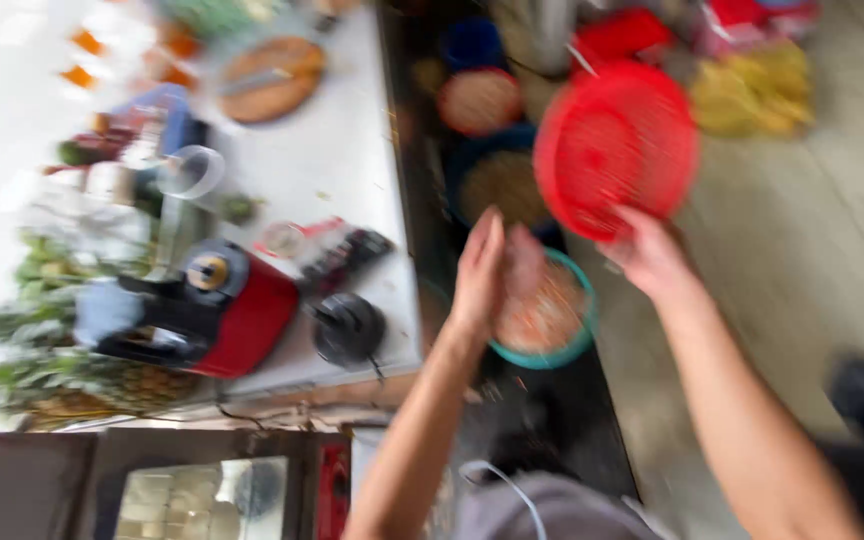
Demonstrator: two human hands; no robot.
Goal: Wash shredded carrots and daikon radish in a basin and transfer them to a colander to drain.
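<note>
Two bare hands work over a teal bowl (572, 345) of reddish-brown bits, set at a dark counter's edge. Right hand (652, 255) grips the lower rim of a round red plastic strainer (617, 150), perforated and tilted, its open face turned toward the camera, raised above the bowl. Left hand (479, 265) is flat, fingers pressed together, beside the bowl. Motion blur hides finer texture.

Bare forearms; seemingly a grey top (542, 505).
</note>
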